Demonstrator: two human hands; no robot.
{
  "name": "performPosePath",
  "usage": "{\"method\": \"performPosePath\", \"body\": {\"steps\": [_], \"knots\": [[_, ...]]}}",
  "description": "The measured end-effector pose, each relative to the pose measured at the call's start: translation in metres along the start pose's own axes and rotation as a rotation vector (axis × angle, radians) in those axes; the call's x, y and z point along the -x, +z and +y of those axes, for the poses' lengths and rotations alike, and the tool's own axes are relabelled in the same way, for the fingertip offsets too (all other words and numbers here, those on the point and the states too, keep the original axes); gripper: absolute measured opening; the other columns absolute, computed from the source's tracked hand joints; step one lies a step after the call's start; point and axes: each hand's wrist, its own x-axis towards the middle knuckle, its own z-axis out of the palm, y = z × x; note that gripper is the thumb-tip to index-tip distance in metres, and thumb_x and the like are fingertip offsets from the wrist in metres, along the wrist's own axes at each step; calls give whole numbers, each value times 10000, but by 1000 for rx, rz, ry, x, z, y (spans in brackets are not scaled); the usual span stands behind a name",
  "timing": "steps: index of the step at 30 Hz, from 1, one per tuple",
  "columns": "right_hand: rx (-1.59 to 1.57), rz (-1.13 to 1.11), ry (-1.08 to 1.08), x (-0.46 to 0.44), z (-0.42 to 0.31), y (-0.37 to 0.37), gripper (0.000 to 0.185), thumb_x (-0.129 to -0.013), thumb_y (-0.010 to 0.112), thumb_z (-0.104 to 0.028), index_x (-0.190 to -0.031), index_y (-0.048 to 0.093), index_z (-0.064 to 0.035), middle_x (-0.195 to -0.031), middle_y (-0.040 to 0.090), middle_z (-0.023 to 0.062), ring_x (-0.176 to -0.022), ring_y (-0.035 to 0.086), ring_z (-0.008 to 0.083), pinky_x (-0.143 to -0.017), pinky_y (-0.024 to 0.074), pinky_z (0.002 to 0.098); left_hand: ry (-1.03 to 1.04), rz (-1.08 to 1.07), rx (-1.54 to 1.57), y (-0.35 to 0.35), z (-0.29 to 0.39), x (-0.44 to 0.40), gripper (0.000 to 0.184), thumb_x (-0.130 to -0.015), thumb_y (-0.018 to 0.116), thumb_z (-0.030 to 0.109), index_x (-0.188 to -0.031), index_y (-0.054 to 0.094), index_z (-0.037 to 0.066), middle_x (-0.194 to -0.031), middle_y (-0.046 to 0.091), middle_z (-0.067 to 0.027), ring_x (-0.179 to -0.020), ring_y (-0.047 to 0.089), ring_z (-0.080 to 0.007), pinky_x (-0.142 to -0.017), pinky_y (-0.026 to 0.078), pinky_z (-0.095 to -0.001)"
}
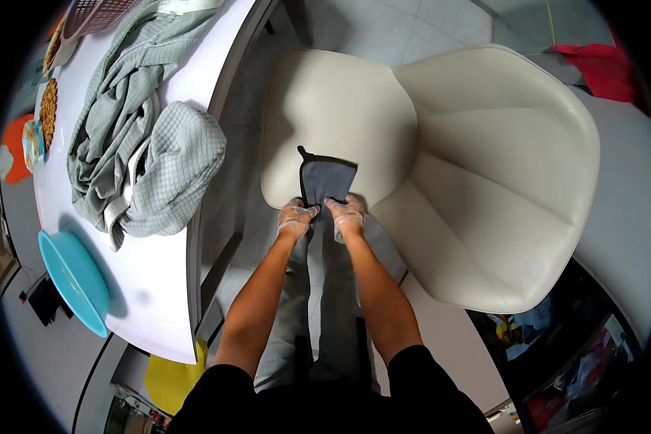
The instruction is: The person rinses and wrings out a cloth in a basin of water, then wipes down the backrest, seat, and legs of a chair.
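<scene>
A grey cleaning cloth (328,177) with black edging and a small hanging loop at one corner is stretched out in front of me. My left hand (296,217), in a clear plastic glove, pinches its near left corner. The near right side is gripped by my right hand (346,215), gloved the same way. Both hands are over the near edge of a cream leather-look chair (333,101), and the cloth lies over its seat in view; whether it touches the seat, I cannot tell.
To the left, a white table (159,282) bears a crumpled grey-green checked garment (173,159), a turquoise basin (72,282) tilted at its edge, and a pinkish basket (90,18). A yellow chair (170,380) stands below the table. Dark shelving (571,347) is at the lower right.
</scene>
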Motion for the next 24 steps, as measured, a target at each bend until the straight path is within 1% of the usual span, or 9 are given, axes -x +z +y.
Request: {"method": "performPosePath", "body": {"steps": [3,4,6,8,12,16,20,22,24], "knots": [[-72,-116,-244,-5,15,1,555,-755,751,-436,-1098,694,-3,-1182,668,232,-1126,607,413,-993,461,464,-6,-31,213,6,-5,2,439,-805,769,278,-1111,650,-12,-949,703,-127,-860,642,-243,-799,497,-366],[-172,-61,-251,-1,14,1,380,-759,750,-254,-1028,703,11,-1013,723,168,-936,675,363,-877,517,423,-53,-78,343,5,-7,2,445,-801,767,265,-1136,644,0,-953,703,-111,-854,640,-237,-790,496,-361],[-548,-172,-172,4,21,2,341,-754,738,-225,-1004,699,2,-950,711,110,-871,662,300,-842,519,404,8,-164,646,14,-40,-12,519,-786,786,278,-1216,619,42,-964,690,-55,-834,631,-195,-746,480,-313],[-745,-261,-108,25,9,-26,324,-739,728,-177,-1010,668,-10,-916,659,32,-843,608,190,-826,502,359,-178,-160,741,-3,-19,18,529,-778,805,308,-1204,629,48,-972,690,-56,-848,637,-184,-748,471,-297],[-976,-202,60,72,-3,-70,446,-704,726,-199,-1103,659,-11,-999,673,84,-863,604,211,-808,504,354,-325,-402,862,-44,28,78,553,-766,831,349,-1193,617,70,-1021,689,-26,-845,660,-178,-751,505,-335],[-492,-92,-219,101,-13,-126,521,-789,761,-321,-1189,626,-15,-1197,645,190,-1129,602,356,-972,472,396,-364,-393,969,-62,66,91,423,-815,768,180,-1194,600,100,-1074,678,-71,-938,684,-202,-812,567,-374],[-185,349,-780,178,-49,-284,503,-833,742,-258,-1267,593,-52,-1298,586,205,-1216,551,384,-1045,436,460,43,-283,947,-68,145,114,312,-847,603,5,-1154,561,48,-1029,668,-120,-935,672,-239,-802,572,-377],[363,836,-881,184,-47,-360,511,-832,734,-187,-1302,569,-75,-1306,581,195,-1245,534,370,-1039,433,490,194,-157,921,-53,150,73,603,-813,606,-48,-1380,410,19,-1105,630,-150,-942,662,-258,-806,570,-368],[401,1005,-787,163,-26,-416,609,-836,733,-207,-1380,500,-60,-1331,562,208,-1225,543,386,-1028,446,486,260,-122,971,-52,193,73,780,-780,592,-86,-1483,269,16,-1142,600,-165,-920,657,-261,-795,567,-354]]}}
